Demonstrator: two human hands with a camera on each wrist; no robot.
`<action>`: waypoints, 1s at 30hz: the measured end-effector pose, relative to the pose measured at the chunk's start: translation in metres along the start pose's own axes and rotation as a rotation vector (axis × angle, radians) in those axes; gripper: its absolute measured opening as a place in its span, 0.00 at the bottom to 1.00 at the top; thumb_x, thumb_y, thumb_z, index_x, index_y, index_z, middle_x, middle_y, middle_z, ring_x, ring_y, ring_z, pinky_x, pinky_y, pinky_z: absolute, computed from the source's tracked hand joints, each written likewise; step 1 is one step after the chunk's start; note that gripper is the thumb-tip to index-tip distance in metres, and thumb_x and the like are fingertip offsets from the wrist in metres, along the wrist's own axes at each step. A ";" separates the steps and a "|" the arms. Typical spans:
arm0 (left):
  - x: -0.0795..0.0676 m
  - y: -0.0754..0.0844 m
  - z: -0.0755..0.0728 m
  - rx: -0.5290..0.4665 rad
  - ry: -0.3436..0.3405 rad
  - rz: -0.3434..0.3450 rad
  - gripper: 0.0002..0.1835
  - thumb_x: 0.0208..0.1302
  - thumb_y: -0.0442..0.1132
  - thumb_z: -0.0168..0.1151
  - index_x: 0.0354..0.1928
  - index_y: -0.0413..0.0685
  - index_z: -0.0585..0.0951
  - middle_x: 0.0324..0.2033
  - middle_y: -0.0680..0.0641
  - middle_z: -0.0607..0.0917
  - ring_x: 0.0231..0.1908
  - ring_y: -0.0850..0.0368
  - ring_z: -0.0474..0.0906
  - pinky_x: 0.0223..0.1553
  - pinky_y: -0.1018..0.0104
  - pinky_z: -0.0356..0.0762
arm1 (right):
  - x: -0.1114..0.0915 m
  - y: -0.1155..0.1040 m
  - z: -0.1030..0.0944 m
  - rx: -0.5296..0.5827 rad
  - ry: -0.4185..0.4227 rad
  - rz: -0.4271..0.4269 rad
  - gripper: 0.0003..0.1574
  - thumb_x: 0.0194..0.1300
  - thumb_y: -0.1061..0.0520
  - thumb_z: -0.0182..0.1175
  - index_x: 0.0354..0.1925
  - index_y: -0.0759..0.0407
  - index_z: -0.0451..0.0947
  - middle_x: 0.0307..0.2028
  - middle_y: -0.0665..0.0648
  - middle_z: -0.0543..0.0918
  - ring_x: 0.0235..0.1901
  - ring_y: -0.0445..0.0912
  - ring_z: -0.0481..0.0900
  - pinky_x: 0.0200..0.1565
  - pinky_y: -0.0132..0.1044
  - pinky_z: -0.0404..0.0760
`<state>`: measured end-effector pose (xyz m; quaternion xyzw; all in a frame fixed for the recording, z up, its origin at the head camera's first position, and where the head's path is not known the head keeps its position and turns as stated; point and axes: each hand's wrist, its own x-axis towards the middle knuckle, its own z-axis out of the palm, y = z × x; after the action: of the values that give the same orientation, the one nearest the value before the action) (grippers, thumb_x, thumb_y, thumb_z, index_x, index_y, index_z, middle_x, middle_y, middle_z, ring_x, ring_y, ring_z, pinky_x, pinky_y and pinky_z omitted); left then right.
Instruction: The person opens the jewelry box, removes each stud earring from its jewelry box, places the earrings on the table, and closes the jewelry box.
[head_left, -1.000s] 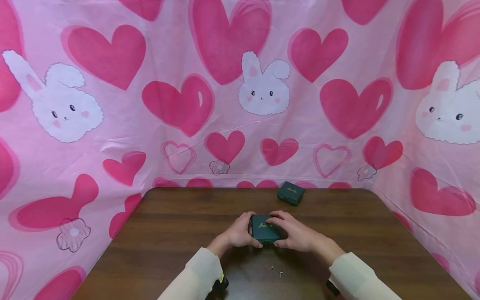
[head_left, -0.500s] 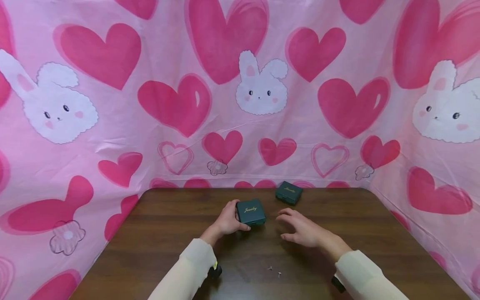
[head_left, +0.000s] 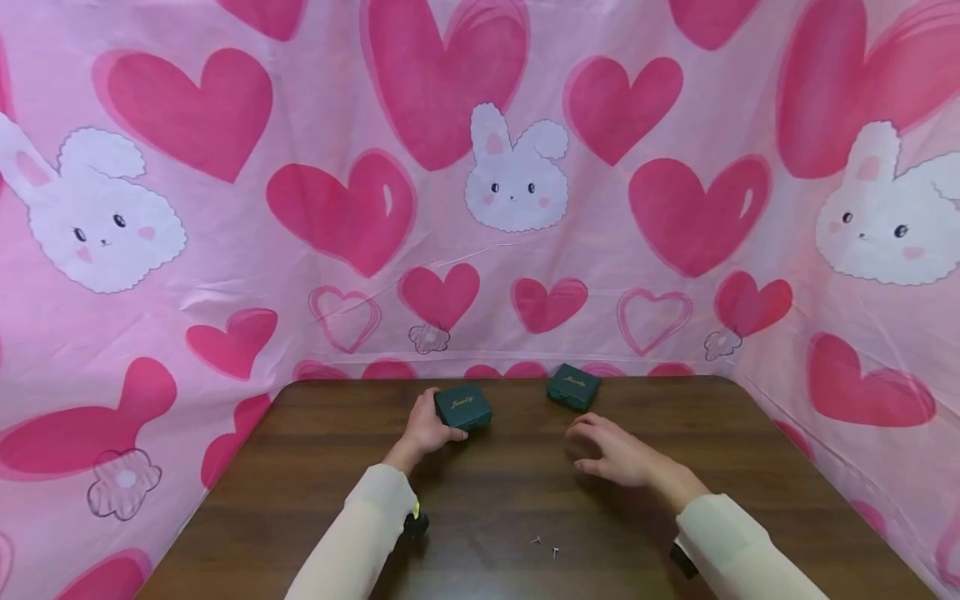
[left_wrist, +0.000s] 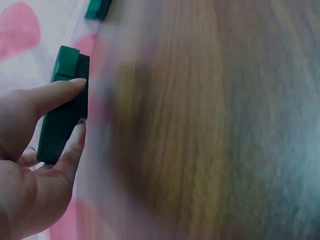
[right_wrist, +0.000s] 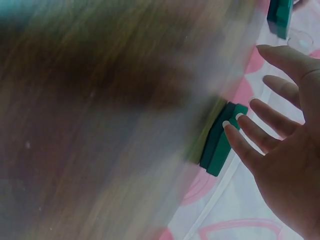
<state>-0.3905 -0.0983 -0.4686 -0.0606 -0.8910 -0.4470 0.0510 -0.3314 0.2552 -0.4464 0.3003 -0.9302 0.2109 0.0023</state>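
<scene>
My left hand (head_left: 425,427) grips a dark green jewelry box (head_left: 463,407) by its left side, thumb at the front and fingers behind. Gold lettering marks its lid, which is shut. In the left wrist view the green box (left_wrist: 62,115) sits between thumb and fingers, above the table surface. A second green jewelry box (head_left: 573,387) of the same look lies near the table's back edge. My right hand (head_left: 615,450) hovers in front of it, holding nothing, its fingers spread in the right wrist view, where that box (right_wrist: 223,140) appears beyond the fingertips.
Two small pale screw-like pieces (head_left: 545,547) lie on the brown wooden table (head_left: 480,492) near its front middle. A pink cloth (head_left: 517,250) with hearts and rabbits hangs behind the table and along both sides.
Both hands were on the box a second ago. My right hand has let go and moved right; my left hand has carried the box left and toward the back of the table.
</scene>
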 end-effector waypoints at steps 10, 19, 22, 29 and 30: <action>0.000 -0.013 -0.012 0.007 0.093 -0.058 0.53 0.44 0.34 0.83 0.70 0.30 0.61 0.60 0.29 0.69 0.61 0.33 0.68 0.67 0.42 0.66 | 0.012 0.013 -0.007 -0.016 0.012 0.137 0.31 0.66 0.54 0.69 0.64 0.59 0.76 0.65 0.63 0.74 0.65 0.61 0.71 0.63 0.64 0.70; -0.003 -0.020 -0.018 0.086 0.069 -0.090 0.55 0.50 0.36 0.80 0.74 0.26 0.55 0.65 0.24 0.66 0.64 0.31 0.66 0.68 0.40 0.64 | 0.021 0.024 -0.015 -0.066 0.040 0.145 0.30 0.66 0.55 0.68 0.63 0.61 0.75 0.65 0.67 0.73 0.65 0.64 0.71 0.61 0.66 0.71; -0.003 -0.019 -0.019 0.129 0.057 -0.075 0.56 0.52 0.37 0.79 0.75 0.25 0.53 0.67 0.23 0.63 0.66 0.30 0.65 0.68 0.41 0.64 | 0.021 0.026 -0.018 -0.064 0.037 0.169 0.31 0.66 0.54 0.69 0.64 0.60 0.75 0.65 0.68 0.72 0.65 0.65 0.70 0.60 0.69 0.70; -0.011 -0.012 -0.017 0.215 0.112 -0.040 0.54 0.51 0.40 0.81 0.76 0.38 0.59 0.68 0.31 0.63 0.63 0.33 0.67 0.61 0.37 0.71 | 0.026 0.035 -0.020 -0.114 0.090 0.161 0.32 0.64 0.54 0.70 0.63 0.61 0.75 0.61 0.66 0.74 0.62 0.64 0.72 0.55 0.69 0.74; -0.013 -0.009 -0.016 0.221 0.122 -0.035 0.53 0.51 0.40 0.81 0.76 0.40 0.60 0.68 0.33 0.63 0.63 0.34 0.67 0.59 0.36 0.72 | 0.027 0.036 -0.020 -0.117 0.102 0.160 0.32 0.64 0.54 0.71 0.63 0.61 0.75 0.61 0.66 0.74 0.62 0.64 0.72 0.55 0.69 0.75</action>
<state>-0.3786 -0.1175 -0.4682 -0.0117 -0.9310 -0.3498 0.1038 -0.3760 0.2749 -0.4388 0.2133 -0.9607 0.1706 0.0503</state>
